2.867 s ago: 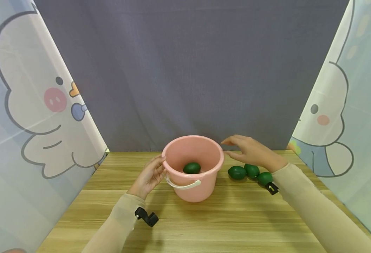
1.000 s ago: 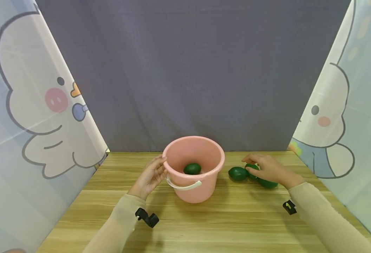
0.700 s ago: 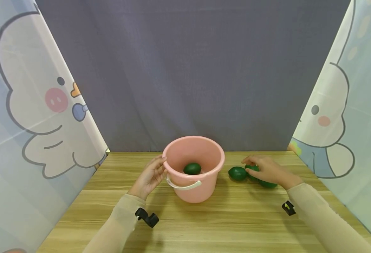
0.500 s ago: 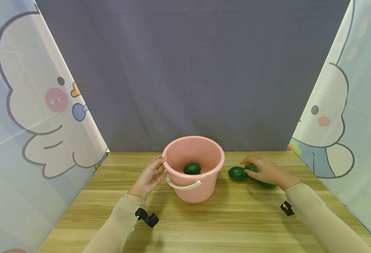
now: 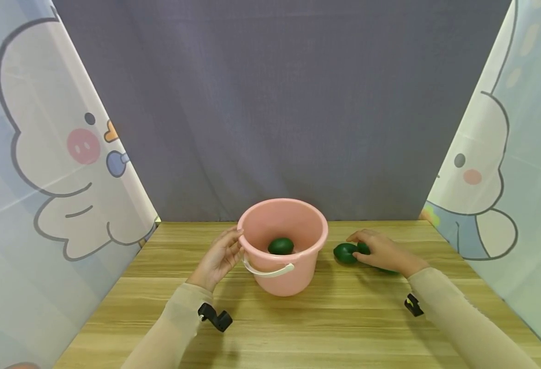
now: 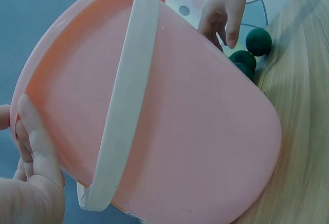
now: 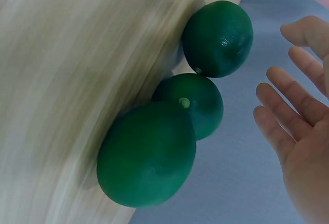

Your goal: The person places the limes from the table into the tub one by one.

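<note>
A pink bucket stands upright on the table, its white handle hanging down the near side. Inside lies one dark green lime. My left hand pinches the bucket's left rim between thumb and fingers. To the right of the bucket, my right hand hovers over a row of 3 limes, thumb and fingers spread and holding nothing. The lime nearest the bucket shows almost whole; the hand partly covers the other two. In the right wrist view these limes sit clustered beside the fingers.
The wood-grain table runs back to a grey curtain. Printed cartoon curtains hang at both sides. Each wrist wears a small black mount.
My right hand has gone from beside the bucket's right rim out over the limes, then drifted a little left toward the lime nearest the bucket. The left hand and bucket stay in place.
</note>
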`<move>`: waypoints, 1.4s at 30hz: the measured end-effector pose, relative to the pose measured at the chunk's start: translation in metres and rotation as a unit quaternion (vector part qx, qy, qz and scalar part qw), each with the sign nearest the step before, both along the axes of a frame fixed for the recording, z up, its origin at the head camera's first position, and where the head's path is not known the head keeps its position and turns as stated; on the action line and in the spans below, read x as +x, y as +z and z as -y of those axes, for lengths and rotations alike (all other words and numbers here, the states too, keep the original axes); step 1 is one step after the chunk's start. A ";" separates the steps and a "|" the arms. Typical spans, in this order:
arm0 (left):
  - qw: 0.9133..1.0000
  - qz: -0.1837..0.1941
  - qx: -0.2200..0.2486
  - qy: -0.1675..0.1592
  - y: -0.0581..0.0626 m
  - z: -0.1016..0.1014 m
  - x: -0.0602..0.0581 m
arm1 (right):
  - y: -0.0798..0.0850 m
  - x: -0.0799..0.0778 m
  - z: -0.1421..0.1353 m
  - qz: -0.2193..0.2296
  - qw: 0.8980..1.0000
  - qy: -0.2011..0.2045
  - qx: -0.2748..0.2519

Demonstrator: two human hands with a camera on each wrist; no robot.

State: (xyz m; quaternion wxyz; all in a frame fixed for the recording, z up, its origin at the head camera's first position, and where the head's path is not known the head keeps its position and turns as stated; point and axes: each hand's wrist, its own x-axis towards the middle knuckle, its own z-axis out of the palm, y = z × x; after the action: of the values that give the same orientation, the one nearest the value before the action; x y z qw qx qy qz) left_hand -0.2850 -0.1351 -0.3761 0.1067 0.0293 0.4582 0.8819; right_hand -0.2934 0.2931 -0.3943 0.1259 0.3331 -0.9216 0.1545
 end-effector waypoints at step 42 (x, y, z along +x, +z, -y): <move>1.000 0.002 0.005 0.001 -0.002 -0.001 -0.001 | -0.033 -0.028 0.021 0.068 0.997 -0.025 0.005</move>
State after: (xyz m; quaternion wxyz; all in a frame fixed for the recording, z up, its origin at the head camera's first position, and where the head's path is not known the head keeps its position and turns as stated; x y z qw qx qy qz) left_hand -0.2863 -0.1344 -0.3777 0.1062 0.0274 0.4533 0.8846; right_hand -0.3212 0.2722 -0.4272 0.0650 0.2997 -0.9367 0.1689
